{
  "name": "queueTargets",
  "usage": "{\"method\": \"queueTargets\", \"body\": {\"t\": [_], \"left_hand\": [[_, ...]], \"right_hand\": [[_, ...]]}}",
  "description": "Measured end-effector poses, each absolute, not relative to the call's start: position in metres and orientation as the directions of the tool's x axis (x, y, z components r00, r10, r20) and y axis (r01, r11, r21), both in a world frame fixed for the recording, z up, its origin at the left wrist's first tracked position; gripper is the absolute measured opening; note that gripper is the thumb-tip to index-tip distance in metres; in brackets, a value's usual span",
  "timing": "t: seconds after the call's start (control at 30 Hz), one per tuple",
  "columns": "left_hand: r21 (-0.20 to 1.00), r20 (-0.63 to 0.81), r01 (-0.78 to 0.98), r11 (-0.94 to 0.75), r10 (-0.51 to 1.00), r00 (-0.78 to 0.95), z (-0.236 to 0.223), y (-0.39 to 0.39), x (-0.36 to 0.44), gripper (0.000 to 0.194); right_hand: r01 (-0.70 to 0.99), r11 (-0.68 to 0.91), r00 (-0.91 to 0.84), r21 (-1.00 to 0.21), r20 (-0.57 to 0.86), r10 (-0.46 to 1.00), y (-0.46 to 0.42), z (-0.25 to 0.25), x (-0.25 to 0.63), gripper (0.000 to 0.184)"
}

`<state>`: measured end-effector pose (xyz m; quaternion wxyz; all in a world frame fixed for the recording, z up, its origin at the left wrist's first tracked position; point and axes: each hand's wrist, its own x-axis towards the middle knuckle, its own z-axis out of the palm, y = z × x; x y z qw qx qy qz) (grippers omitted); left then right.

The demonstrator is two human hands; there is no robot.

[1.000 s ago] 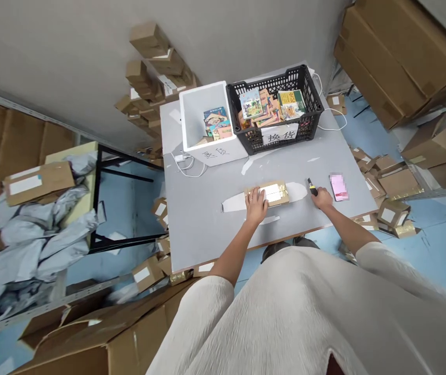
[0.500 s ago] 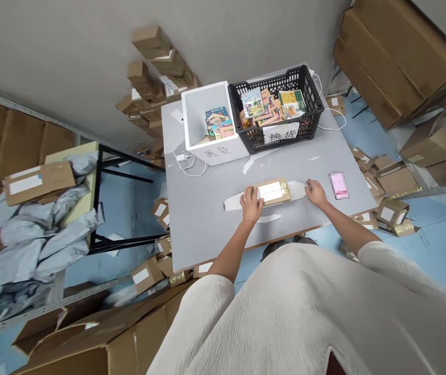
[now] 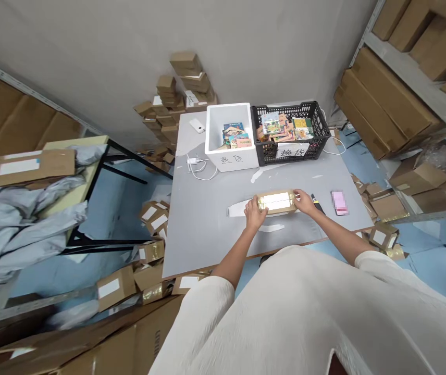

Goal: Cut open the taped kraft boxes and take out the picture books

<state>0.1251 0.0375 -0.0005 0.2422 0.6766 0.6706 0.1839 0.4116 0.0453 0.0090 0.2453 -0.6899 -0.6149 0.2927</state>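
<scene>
A small cardboard box (image 3: 275,211) with a white label and shiny tape sits on the grey table, over a pale elongated patch (image 3: 238,209). Its left end is gripped by my left hand (image 3: 255,213), thumb on the near side. At the opposite end, my right hand (image 3: 303,201) closes its fingers on the box's right edge. A utility knife (image 3: 317,203) with a dark handle lies just right of my right hand, partly hidden by the wrist. Farther right, a phone with a pink screen (image 3: 339,202) lies flat.
A white foam box (image 3: 234,160) and a black plastic crate (image 3: 320,140), both holding books, stand at the table's back. A charger with a white cable (image 3: 203,176) lies at left. Stacked cartons (image 3: 186,65), grey mailing bags (image 3: 47,224) and floor parcels (image 3: 115,286) surround the table (image 3: 199,234).
My right hand has let go of the utility knife and moved left onto the box's right end. The left hand stays at the left end. The camera view has tilted up.
</scene>
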Motion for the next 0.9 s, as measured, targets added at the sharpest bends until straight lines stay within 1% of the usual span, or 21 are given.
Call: {"method": "queueTargets", "body": {"t": [0.07,0.23,0.33,0.43,0.53,0.63,0.7,0.8,0.9], "left_hand": [[0.601,-0.063,0.799,-0.009,0.996,0.059,-0.003,0.038,0.125,0.080],[0.634,-0.030,0.771,-0.057,0.995,0.098,-0.008,0.038,0.121,0.087],[0.659,0.006,0.742,-0.120,0.988,0.155,-0.011,0.038,0.118,0.093],[0.707,0.017,0.694,-0.137,0.984,0.177,-0.013,0.037,0.114,0.097],[0.738,0.016,0.661,-0.137,0.983,0.185,-0.016,0.035,0.110,0.097],[0.729,0.019,0.666,-0.157,0.978,0.210,-0.017,0.033,0.108,0.086],[0.717,0.022,0.676,-0.173,0.974,0.225,-0.016,0.033,0.107,0.074],[0.710,0.027,0.675,-0.204,0.965,0.262,-0.012,0.033,0.107,0.056],[0.680,0.037,0.692,-0.242,0.954,0.298,-0.003,0.032,0.106,0.047]], "right_hand": [[0.700,-0.127,0.085,-0.703,-0.095,0.992,0.045,0.010,0.411,0.048],[0.698,-0.107,0.102,-0.708,-0.049,0.994,0.042,0.015,0.409,0.050],[0.686,-0.155,0.154,-0.711,-0.067,0.986,0.045,0.019,0.406,0.053],[0.608,-0.213,0.228,-0.764,-0.089,0.970,0.053,0.021,0.401,0.058],[0.541,-0.189,0.243,-0.820,-0.063,0.968,0.061,0.022,0.399,0.051],[0.569,-0.060,0.114,-0.820,0.007,0.993,0.067,0.022,0.400,0.043],[0.631,0.013,-0.009,-0.776,0.010,1.000,0.072,0.021,0.403,0.044],[0.732,0.028,-0.133,-0.681,-0.102,0.986,0.083,0.021,0.408,0.047],[0.770,0.017,-0.191,-0.638,-0.204,0.960,0.095,0.020,0.413,0.048]]}}
